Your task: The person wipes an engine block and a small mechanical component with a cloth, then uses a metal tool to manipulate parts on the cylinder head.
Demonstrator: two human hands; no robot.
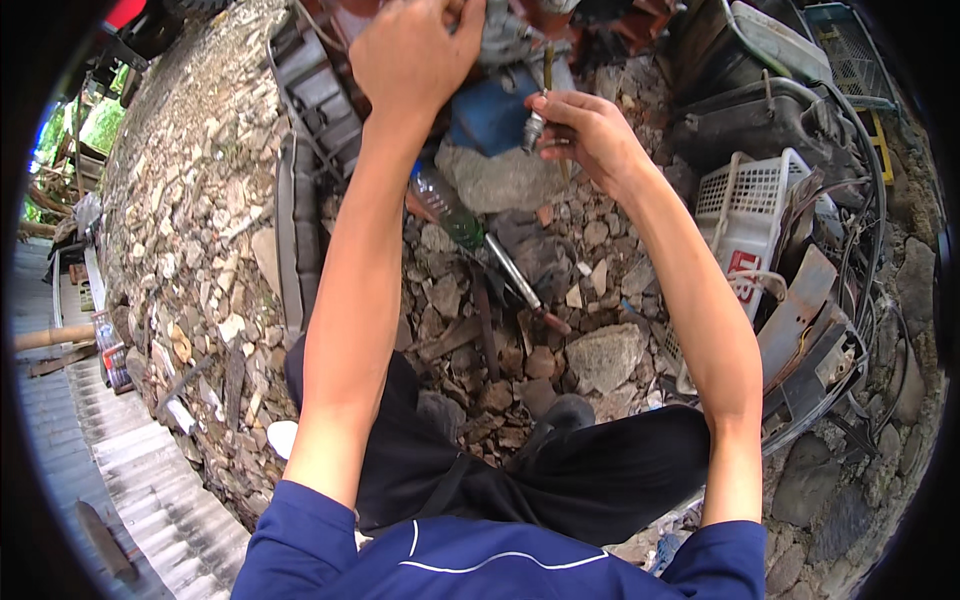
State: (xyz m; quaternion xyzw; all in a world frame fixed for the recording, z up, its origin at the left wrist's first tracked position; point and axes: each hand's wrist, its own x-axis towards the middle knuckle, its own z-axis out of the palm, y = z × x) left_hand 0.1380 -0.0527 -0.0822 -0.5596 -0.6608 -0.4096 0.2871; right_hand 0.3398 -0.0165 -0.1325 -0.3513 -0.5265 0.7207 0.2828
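Observation:
At the top edge, my left hand (415, 55) is curled against a reddish machine (635, 25), its fingertips cut off or hidden. To the right, my right hand (592, 135) pinches a small silver metal fitting (534, 132) between thumb and fingers. A thin brass-coloured rod (548, 68) rises just above the fitting, and I cannot tell whether they are joined. Behind the fitting is a blue part (490, 112) under the machine, with a large flat stone (500, 180) below it.
Between my forearms lie a greenish plastic bottle (447, 205) and a shiny metal tube (512, 272) on rubble. A white plastic basket (750, 195), scrap metal (805, 310) and a black container (750, 120) stand at right. Dark ribbed parts (318, 95) lie left; corrugated sheeting (150, 470) is lower left.

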